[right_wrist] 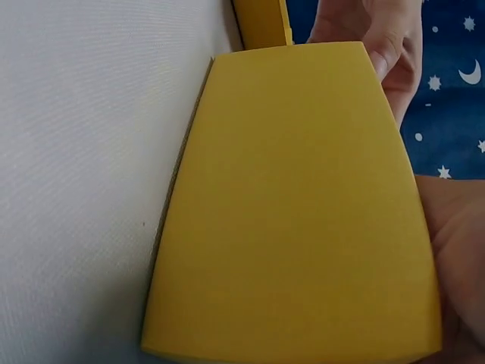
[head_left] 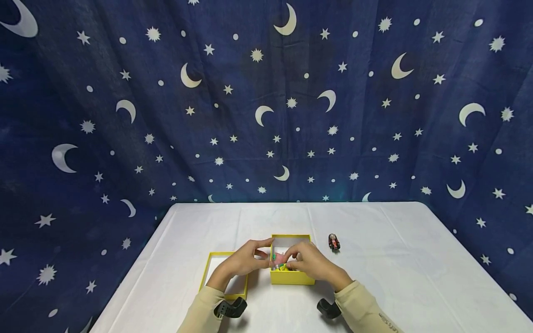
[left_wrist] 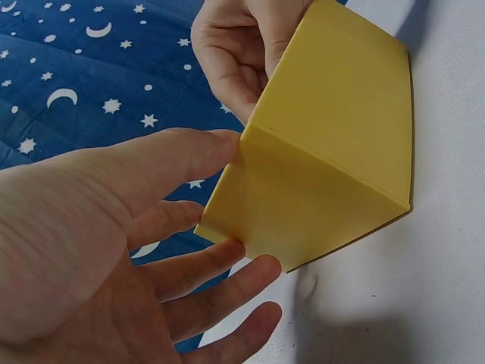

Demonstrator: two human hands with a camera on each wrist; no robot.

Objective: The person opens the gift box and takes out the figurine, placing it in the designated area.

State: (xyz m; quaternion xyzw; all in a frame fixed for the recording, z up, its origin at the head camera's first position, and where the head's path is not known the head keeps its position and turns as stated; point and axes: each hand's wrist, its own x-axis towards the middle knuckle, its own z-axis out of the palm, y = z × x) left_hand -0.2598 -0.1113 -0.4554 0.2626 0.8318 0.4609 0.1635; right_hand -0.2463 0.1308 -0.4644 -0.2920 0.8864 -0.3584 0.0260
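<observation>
Box [head_left: 293, 278], yellow and open-topped, is set on the white-covered table [head_left: 395, 263] between the two hands, with small colourful items [head_left: 278, 258], one of them pink, gathered toward its near left part. Its left wall is touched by the left hand [head_left: 245, 260], whose fingers are spread and fairly straight, the thumb being placed by the near corner. The right hand [head_left: 310, 261] is held over the box's right side, its fingers bent down into it, with the tips right at the items; whether one is pinched cannot be told. A yellow-rimmed lid [head_left: 222, 253] is partly covered by the left forearm, and a small dark-and-red figurine [head_left: 334, 242] is seen beyond the right hand, apart from the box.
</observation>
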